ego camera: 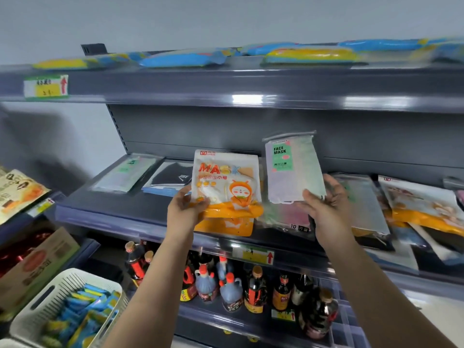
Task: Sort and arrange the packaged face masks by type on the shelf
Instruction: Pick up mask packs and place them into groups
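Above the front edge of the dark grey metal shelf (140, 207), the left hand (184, 209) pinches a glossy orange-and-white cartoon mask packet (226, 189); the right hand (324, 202) grips a clear, flat green-labelled face-mask pack (293, 169).

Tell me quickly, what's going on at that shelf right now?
Left hand holds the orange mask pack. Right hand holds the green face mask pack. Both lifted above the middle shelf. Mixed packs lie beneath, unsorted.
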`<state>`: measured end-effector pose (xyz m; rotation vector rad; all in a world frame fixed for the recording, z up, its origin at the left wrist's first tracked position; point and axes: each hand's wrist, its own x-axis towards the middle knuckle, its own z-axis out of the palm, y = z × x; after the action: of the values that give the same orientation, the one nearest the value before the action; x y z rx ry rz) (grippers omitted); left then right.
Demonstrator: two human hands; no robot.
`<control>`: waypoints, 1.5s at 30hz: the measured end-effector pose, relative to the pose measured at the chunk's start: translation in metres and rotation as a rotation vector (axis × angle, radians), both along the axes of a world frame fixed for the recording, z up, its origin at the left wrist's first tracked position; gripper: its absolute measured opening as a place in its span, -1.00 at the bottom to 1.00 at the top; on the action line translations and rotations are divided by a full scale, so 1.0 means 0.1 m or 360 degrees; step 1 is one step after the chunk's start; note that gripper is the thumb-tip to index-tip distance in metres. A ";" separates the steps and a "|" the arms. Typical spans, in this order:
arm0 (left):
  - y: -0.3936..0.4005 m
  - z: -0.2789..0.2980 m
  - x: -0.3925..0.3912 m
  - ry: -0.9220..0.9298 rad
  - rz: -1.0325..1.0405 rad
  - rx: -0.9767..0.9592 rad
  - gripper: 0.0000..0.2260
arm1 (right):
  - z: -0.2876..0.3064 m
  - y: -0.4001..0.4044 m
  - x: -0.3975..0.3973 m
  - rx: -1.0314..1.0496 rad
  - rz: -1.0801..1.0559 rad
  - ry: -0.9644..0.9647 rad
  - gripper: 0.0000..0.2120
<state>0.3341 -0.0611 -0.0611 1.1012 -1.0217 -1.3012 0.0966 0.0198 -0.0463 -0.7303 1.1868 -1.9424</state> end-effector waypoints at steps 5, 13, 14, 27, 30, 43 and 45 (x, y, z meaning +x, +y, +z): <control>-0.32 0.05 -0.10 0.0078 -0.0067 0.0018 -0.75 | 0.05 -0.35 0.00 -0.0058 0.0012 -0.0063 -0.47; -0.80 0.10 -0.31 -0.0201 -0.0066 0.0041 -0.60 | 0.08 -0.88 -0.04 -0.0111 0.0044 -0.0123 -0.50; -0.83 0.10 -0.32 -0.0258 -0.0064 0.0034 -0.59 | 0.08 -0.93 -0.03 -0.0117 0.0056 -0.0118 -0.50; -1.01 0.15 -0.03 -0.0466 0.0110 -0.0167 -0.89 | 0.13 -1.17 0.62 -0.0087 0.0359 -0.0098 -0.52; -1.03 0.20 0.12 -0.0366 0.0039 -0.0198 -0.81 | 0.14 -1.28 0.88 -0.0034 0.0401 -0.0027 -0.48; -1.52 0.17 1.65 -0.0263 0.0001 -0.0020 -0.59 | 0.07 -1.98 2.38 0.0264 0.0571 0.0414 -0.55; -1.62 0.12 1.90 -0.0352 0.0039 -0.0024 -0.58 | 0.02 -2.07 2.61 0.0334 0.0579 0.0460 -0.58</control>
<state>0.5245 -0.2233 -0.0494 1.2623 -1.1751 -1.1684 0.3574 -0.1875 -0.0438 -1.0565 1.2995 -1.4236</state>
